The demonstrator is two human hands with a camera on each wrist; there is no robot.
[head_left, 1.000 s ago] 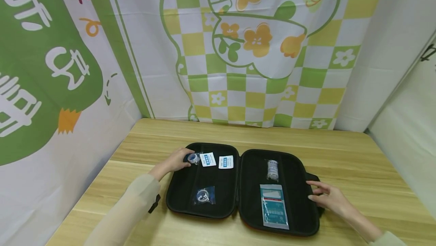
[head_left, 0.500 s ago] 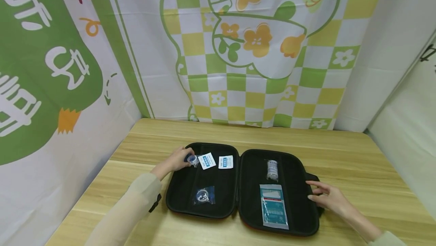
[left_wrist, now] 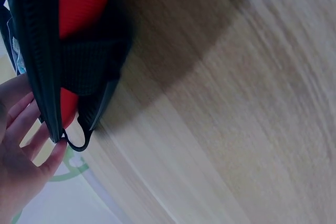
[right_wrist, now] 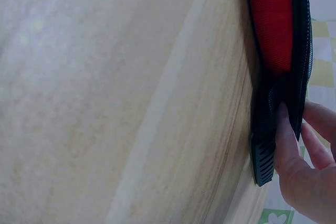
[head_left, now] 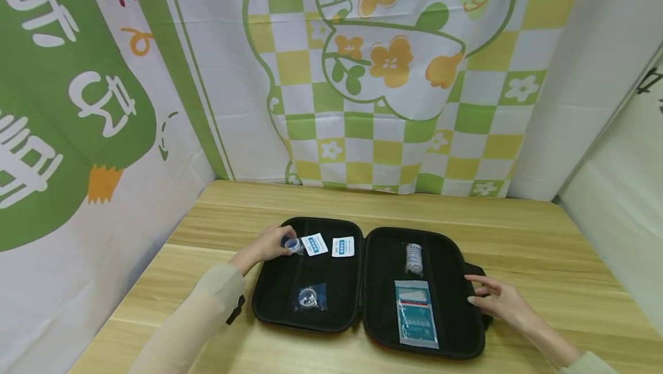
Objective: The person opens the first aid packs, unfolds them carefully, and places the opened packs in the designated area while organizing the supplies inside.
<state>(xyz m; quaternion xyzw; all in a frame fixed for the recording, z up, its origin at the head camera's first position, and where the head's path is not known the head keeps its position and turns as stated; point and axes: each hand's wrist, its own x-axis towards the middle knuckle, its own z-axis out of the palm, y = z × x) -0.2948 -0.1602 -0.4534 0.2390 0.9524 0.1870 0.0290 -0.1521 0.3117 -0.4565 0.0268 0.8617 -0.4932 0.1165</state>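
A black zip case (head_left: 331,279) with a red outer shell lies unfolded on the wooden table. My left hand (head_left: 270,243) reaches over its left rim. Thumb and index finger pinch a small bagged roll of tape (head_left: 293,245) at the upper left. In the left wrist view the other fingers (left_wrist: 50,158) lie at the rim, and the tape is hidden. My right hand (head_left: 499,300) grips the right half's outer rim beside the black handle (right_wrist: 262,156), with digits on both sides of the wall.
Two white-and-blue sachets (head_left: 343,247) lie right of the tape. Below is a bagged ring-shaped roll (head_left: 308,298). The right half holds a wrapped white roll (head_left: 414,258) and a teal packet (head_left: 416,315). A patterned curtain (head_left: 383,149) hangs behind the table (head_left: 248,204).
My left fingers have closed in on the tape and shifted it slightly left and toward me. The sachet next to it has turned a little. The right hand stays at the rim.
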